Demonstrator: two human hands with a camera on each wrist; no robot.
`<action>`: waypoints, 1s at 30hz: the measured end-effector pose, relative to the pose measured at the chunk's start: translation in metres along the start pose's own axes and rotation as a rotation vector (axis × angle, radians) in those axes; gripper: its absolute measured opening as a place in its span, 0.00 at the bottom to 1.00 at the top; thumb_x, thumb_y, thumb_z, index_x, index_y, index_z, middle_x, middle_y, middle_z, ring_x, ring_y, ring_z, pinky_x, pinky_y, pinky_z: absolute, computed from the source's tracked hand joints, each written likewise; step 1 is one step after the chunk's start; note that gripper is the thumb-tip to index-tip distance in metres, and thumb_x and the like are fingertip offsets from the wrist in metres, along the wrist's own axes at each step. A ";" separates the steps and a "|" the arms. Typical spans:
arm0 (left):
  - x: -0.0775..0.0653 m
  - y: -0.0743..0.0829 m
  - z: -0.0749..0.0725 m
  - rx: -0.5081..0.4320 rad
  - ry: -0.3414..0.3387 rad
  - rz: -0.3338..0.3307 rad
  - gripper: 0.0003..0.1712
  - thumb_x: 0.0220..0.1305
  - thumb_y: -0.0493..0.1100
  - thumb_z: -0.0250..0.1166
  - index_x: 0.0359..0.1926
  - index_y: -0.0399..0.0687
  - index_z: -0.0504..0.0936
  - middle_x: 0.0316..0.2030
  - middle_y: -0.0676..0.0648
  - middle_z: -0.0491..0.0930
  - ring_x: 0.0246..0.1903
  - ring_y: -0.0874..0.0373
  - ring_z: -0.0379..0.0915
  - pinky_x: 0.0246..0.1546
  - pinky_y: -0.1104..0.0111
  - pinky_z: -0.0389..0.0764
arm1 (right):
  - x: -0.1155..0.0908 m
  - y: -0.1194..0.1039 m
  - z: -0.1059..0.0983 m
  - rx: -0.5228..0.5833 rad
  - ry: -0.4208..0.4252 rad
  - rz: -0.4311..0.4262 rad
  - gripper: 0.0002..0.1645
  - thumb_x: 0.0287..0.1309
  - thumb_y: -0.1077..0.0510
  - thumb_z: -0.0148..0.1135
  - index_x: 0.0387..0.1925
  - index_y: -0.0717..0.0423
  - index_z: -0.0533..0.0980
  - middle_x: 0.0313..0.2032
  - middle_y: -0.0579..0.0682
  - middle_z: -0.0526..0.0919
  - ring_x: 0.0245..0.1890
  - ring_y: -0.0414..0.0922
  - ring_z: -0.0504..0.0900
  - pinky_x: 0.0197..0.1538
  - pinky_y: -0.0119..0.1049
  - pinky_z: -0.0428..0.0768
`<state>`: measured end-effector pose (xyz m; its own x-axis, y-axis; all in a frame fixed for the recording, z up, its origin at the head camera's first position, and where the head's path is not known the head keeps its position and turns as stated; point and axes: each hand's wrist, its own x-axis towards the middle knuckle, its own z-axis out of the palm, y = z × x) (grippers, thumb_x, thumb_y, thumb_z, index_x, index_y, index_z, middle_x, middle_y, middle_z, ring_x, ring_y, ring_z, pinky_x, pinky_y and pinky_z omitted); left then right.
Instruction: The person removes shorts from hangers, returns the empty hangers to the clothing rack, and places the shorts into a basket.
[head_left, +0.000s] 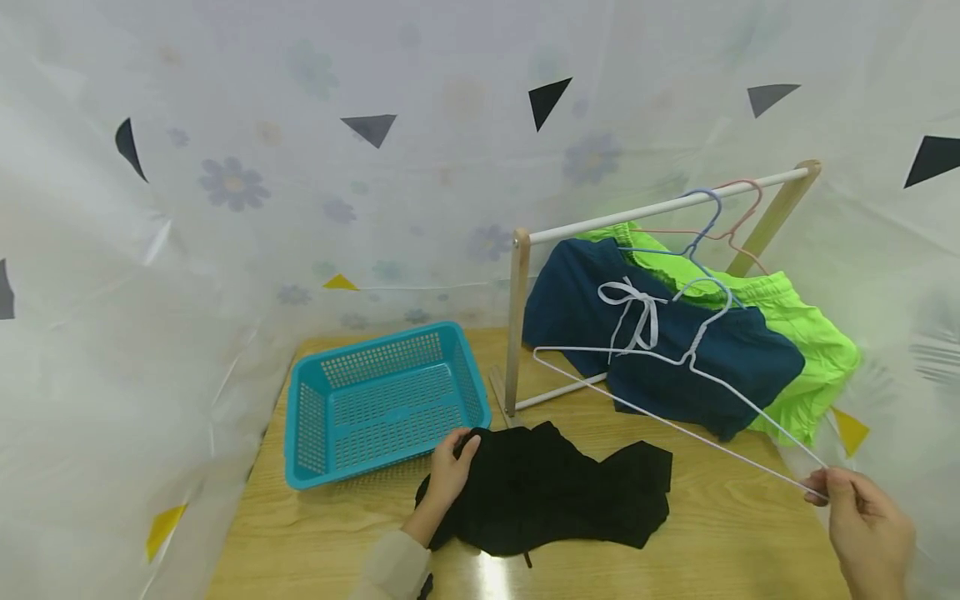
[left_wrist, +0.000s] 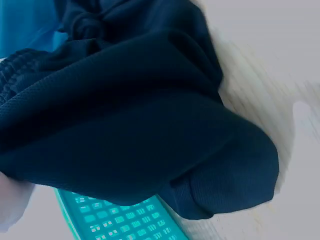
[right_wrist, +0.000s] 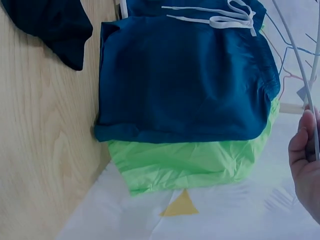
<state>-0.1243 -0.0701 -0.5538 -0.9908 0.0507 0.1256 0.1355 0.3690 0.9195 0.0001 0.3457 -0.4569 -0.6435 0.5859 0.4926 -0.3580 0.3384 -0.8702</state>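
Note:
A black garment (head_left: 555, 492), with gathered elastic at one edge in the left wrist view, lies spread over the front of the wooden table. My left hand (head_left: 452, 468) grips it at its left end, thumb on top, beside the basket. In my right hand (head_left: 862, 521), thumb and fingers pinch one corner of a white clothes hanger (head_left: 705, 371). The hanger is held up in the air with its hook upward, bare of clothing, and overlaps the navy shorts in the head view. The right wrist view shows the fingers (right_wrist: 301, 145) curled at the hanger's wire.
A blue-green plastic basket (head_left: 386, 342) stands at the left of the table (head_left: 720, 533). On the right, a rack (head_left: 517, 325) with a white bar carries navy shorts (head_left: 577, 292) with a white drawstring and bright green shorts (head_left: 813, 342) on hangers. A patterned plastic sheet (head_left: 300, 208) surrounds the table.

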 end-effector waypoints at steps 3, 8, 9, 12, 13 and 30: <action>-0.001 -0.003 0.002 0.104 -0.074 -0.021 0.19 0.65 0.45 0.53 0.47 0.32 0.75 0.42 0.35 0.78 0.42 0.42 0.74 0.42 0.53 0.75 | 0.004 0.002 0.008 0.235 0.029 -0.033 0.16 0.55 0.78 0.46 0.24 0.65 0.78 0.22 0.44 0.84 0.20 0.34 0.81 0.24 0.20 0.77; -0.005 -0.008 0.003 0.249 -0.207 -0.137 0.23 0.66 0.48 0.51 0.49 0.31 0.73 0.36 0.38 0.79 0.33 0.49 0.75 0.31 0.61 0.75 | 0.011 0.001 0.022 0.292 0.093 0.006 0.17 0.54 0.78 0.48 0.21 0.63 0.79 0.19 0.44 0.83 0.17 0.34 0.80 0.22 0.19 0.76; -0.005 -0.008 0.003 0.267 -0.218 -0.147 0.22 0.66 0.48 0.52 0.49 0.32 0.73 0.34 0.40 0.78 0.31 0.51 0.74 0.28 0.63 0.74 | 0.013 0.000 0.025 0.278 0.110 0.021 0.17 0.53 0.78 0.49 0.21 0.62 0.79 0.19 0.44 0.83 0.16 0.33 0.80 0.22 0.19 0.76; -0.005 -0.004 0.003 0.332 -0.190 -0.117 0.20 0.65 0.46 0.54 0.48 0.33 0.74 0.34 0.41 0.79 0.32 0.52 0.74 0.28 0.63 0.74 | 0.019 -0.003 0.035 0.297 0.142 0.016 0.16 0.53 0.77 0.50 0.20 0.62 0.79 0.18 0.44 0.83 0.16 0.33 0.80 0.21 0.19 0.76; -0.004 0.000 0.003 0.352 -0.171 -0.092 0.19 0.64 0.46 0.55 0.48 0.34 0.74 0.36 0.41 0.79 0.33 0.51 0.75 0.30 0.62 0.76 | 0.021 -0.004 0.038 0.275 0.152 0.010 0.15 0.53 0.77 0.51 0.20 0.62 0.79 0.18 0.43 0.83 0.16 0.33 0.79 0.22 0.19 0.76; 0.086 0.113 0.025 0.087 0.067 0.279 0.40 0.64 0.52 0.55 0.69 0.44 0.47 0.69 0.41 0.49 0.68 0.47 0.47 0.65 0.51 0.56 | 0.053 -0.010 0.122 -0.006 0.157 -0.126 0.12 0.57 0.66 0.55 0.22 0.53 0.78 0.20 0.28 0.78 0.20 0.24 0.77 0.26 0.14 0.75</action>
<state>-0.1938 -0.0005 -0.4481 -0.9128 0.1005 0.3957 0.3987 0.4280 0.8110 -0.1128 0.2839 -0.4230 -0.4802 0.6459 0.5935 -0.4246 0.4209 -0.8016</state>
